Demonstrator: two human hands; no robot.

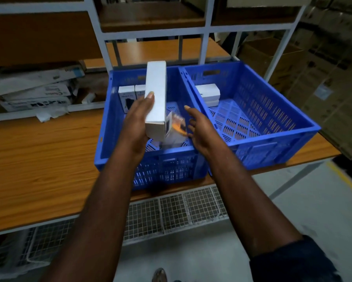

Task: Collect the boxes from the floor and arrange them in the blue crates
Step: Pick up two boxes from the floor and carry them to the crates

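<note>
Over the left crate (pixel 171 152), your left hand (pixel 138 121) has its grip clamped on the white box (pixel 156 94); your right hand (pixel 201 129) (fingers apart) is alongside.

The person wears a dark navy sleeve (pixel 293 261) on the right arm. It is soft, creased cloth that ends in a loose, uneven edge near the elbow. Below it the right forearm (pixel 242 190) is bare down to the right hand (pixel 199 131). The left forearm (pixel 102 200) is bare along all of its visible length, and the left hand (pixel 137 123) is bare as well. Its thumbnail is fairly long, with a pale, rounded tip — the nail on one right-hand finger looks the same. At the bottom of the view the tip of a foot (pixel 160 275) shows — too blurred to tell its footwear.
</note>
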